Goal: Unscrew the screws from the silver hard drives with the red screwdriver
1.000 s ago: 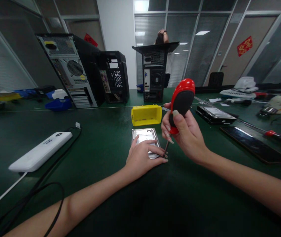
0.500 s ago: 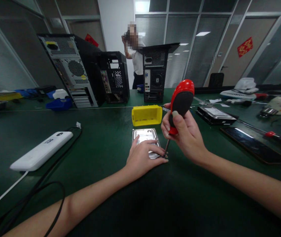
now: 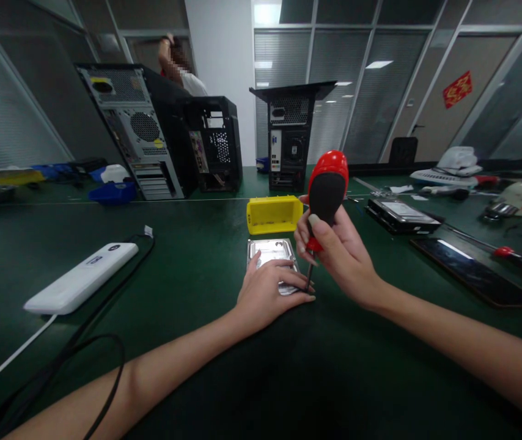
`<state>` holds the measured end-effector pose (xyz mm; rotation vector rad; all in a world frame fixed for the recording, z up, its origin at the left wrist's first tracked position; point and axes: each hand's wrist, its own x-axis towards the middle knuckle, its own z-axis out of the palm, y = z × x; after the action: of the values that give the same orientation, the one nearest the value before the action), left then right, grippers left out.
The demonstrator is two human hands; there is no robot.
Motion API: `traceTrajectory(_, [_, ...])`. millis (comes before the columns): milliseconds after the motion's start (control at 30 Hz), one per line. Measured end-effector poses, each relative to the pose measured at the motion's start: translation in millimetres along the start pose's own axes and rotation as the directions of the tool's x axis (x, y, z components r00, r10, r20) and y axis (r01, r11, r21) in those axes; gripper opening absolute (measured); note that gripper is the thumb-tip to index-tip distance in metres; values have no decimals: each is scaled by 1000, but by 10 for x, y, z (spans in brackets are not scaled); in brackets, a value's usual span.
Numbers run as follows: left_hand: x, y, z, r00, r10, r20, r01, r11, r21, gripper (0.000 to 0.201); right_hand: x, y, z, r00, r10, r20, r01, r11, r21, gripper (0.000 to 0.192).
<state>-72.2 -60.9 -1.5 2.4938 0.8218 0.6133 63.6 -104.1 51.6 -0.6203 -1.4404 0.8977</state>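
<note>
A silver hard drive [image 3: 270, 252] lies flat on the green table [image 3: 187, 269], straight ahead of the person and just in front of a yellow bin [image 3: 274, 214]. The left hand [image 3: 265, 296] rests palm down on the near end of the drive, fingers spread flat across its top and near edge. The right hand [image 3: 338, 253] is wrapped around the lower part of a screwdriver [image 3: 324, 195] with a red and black handle, thumb and fingers closed on the grip; the tool stands nearly upright, and its thin shaft runs down to the drive's near right corner, just beside the left fingertips.

To the right on the table lie another hard drive [image 3: 401, 214], a dark flat panel [image 3: 472, 269] and a second red-handled screwdriver [image 3: 518, 256]. To the left sits a white power strip [image 3: 84, 276] with a black cable [image 3: 82, 348] trailing towards the near edge. Three open computer cases [image 3: 288, 134] stand at the far side, and another person [image 3: 178, 61] is partly visible behind the left ones
</note>
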Motion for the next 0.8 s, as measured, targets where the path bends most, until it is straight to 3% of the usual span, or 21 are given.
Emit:
traceTrajectory(233, [-2, -11, 0, 1000, 21, -1, -21, 1000, -5, 13, 35, -15, -70, 1000, 1, -3, -1, 992, -128, 23])
traceTrajectory(467, [-6, -6, -5, 1000, 6, 15, -6, 1000, -3, 19, 86, -30, -139, 999, -3, -34, -2, 989, -146, 27])
traceTrajectory(800, [-2, -6, -17, 1000, 5, 13, -4, 999, -52, 13, 82, -97, -267, 994, 106, -11, -105, 992, 70, 22])
